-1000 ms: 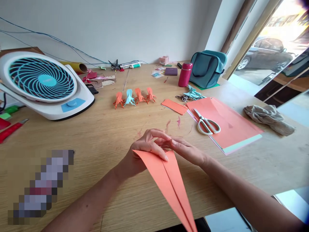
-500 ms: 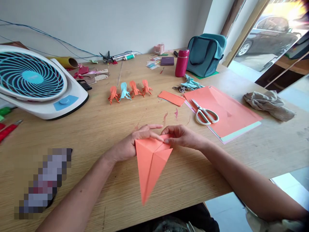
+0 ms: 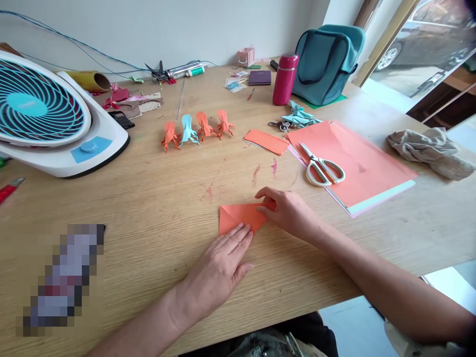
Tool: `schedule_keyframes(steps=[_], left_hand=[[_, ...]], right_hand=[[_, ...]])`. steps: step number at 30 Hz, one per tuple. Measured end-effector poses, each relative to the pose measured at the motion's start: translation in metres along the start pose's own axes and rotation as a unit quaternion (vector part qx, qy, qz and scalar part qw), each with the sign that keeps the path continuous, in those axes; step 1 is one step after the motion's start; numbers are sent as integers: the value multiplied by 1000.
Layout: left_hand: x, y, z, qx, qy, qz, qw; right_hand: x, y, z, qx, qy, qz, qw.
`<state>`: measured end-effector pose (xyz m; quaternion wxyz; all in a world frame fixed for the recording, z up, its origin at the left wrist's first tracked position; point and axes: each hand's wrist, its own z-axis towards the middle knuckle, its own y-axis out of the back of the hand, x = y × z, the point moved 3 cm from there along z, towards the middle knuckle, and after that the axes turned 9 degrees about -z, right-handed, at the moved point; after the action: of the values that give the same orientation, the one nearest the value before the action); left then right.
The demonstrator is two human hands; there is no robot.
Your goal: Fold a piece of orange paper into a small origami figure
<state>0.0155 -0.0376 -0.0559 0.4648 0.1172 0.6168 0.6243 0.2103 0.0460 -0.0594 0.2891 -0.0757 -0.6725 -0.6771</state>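
On the wooden table in front of me lies a folded piece of orange paper (image 3: 238, 215), its upper part showing above my fingers. My left hand (image 3: 223, 260) rests flat over its lower part, fingers stretched out and thumb apart, hiding whatever is beneath. At the paper's right corner, my right hand (image 3: 283, 210) pinches the edge between thumb and fingers. Beyond the hands stand several small folded paper figures, an orange one (image 3: 171, 135) and a light blue one (image 3: 189, 130) among them.
White-handled scissors (image 3: 323, 168) lie on large orange sheets (image 3: 360, 166) at the right. Behind are a small orange paper stack (image 3: 267, 142), keys (image 3: 278, 125), a magenta bottle (image 3: 285, 79) and a teal bag (image 3: 327, 64). A white fan (image 3: 59, 119) stands left; a grey cloth (image 3: 431, 151) lies far right.
The long pointed lower part of the paper no longer shows, and the paper now lies on the table. My left hand moved from its upper edge down onto it; my right hand shifted slightly right.
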Motion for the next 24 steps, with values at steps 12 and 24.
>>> schedule_keyframes(steps=[12, 24], left_hand=[[9, -11, -9, -26, -33, 73, 996], [14, 1, -11, -131, 12, 56, 990]], right_hand=[[-60, 46, -13, -99, 83, -130, 983], [-18, 15, 15, 16, 63, -168, 984]])
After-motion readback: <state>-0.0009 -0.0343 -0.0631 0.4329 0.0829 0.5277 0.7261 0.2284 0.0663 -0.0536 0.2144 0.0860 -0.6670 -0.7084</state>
